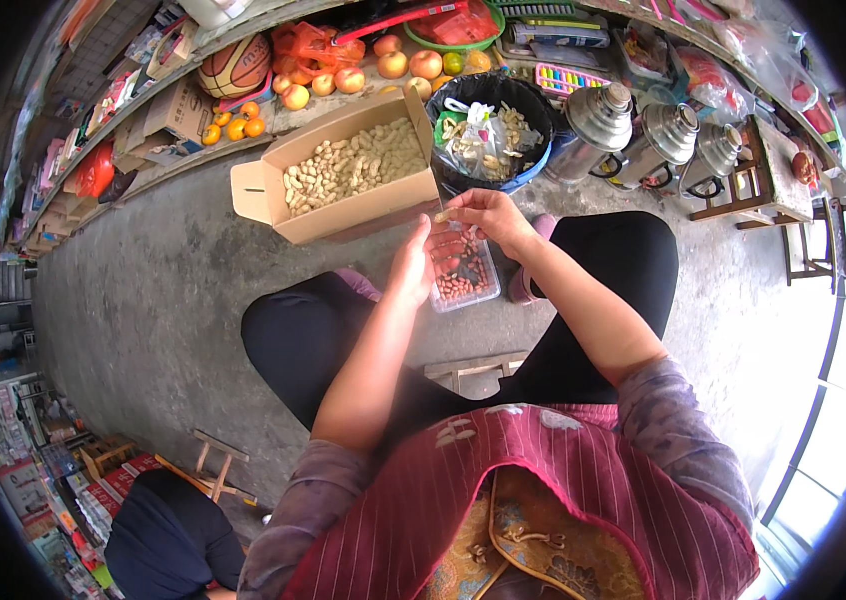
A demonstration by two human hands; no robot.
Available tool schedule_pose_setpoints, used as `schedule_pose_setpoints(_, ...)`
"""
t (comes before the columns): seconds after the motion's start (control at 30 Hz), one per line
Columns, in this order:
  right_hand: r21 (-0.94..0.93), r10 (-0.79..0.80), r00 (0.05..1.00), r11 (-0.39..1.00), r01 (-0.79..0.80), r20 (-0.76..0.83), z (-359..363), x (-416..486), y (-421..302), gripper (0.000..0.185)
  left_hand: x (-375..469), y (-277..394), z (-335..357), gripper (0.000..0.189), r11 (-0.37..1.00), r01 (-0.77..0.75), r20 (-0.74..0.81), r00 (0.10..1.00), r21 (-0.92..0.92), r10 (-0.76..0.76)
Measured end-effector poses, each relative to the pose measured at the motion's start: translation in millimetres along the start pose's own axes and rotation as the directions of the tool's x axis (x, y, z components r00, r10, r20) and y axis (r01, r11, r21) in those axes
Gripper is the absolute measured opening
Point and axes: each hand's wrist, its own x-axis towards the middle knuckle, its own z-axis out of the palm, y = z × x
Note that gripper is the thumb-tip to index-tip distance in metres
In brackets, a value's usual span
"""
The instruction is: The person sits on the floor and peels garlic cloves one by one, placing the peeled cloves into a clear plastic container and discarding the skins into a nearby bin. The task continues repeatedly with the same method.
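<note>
Between the fingertips of my right hand is a peanut in its shell. My left hand is beside it, palm turned towards the right hand with the fingers spread; whether anything lies in it cannot be told. Below both hands a clear plastic container holds shelled reddish peanuts, partly hidden by the left fingers. Ahead to the left, an open cardboard box holds many unshelled peanuts. A blue bin with a black liner, containing shells and plastic bags, stands ahead to the right.
Several metal thermos flasks stand right of the bin, near a wooden stool. A low shelf ahead bears apples, orange fruits and a basketball. At lower left are a wooden stool and another person in dark clothing.
</note>
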Motion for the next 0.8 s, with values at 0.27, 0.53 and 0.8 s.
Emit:
schedule_pose_setpoints(0.27, -0.091, -0.014, 0.999, 0.996, 0.017, 0.035, 7.2, 2.1, 6.8, 0.016, 1.7, -0.7, -3.2, 0.024, 0.974, -0.182, -0.097, 0.976, 0.138, 0.196)
schedule_pose_setpoints(0.53, -0.060, -0.018, 1.000, 0.998, 0.018, 0.004, 5.3, 3.7, 11.6, 0.019, 2.9, -3.2, -0.5, 0.014, 0.975, -0.173, -0.121, 0.974, 0.142, 0.190)
schedule_pose_setpoints(0.8, -0.161, -0.044, 0.997, 0.985, 0.054, 0.069, 7.6, -1.7, 7.8, 0.019, -0.8, -2.8, -4.2, 0.014, 0.992, -0.096, -0.058, 0.993, 0.081, 0.101)
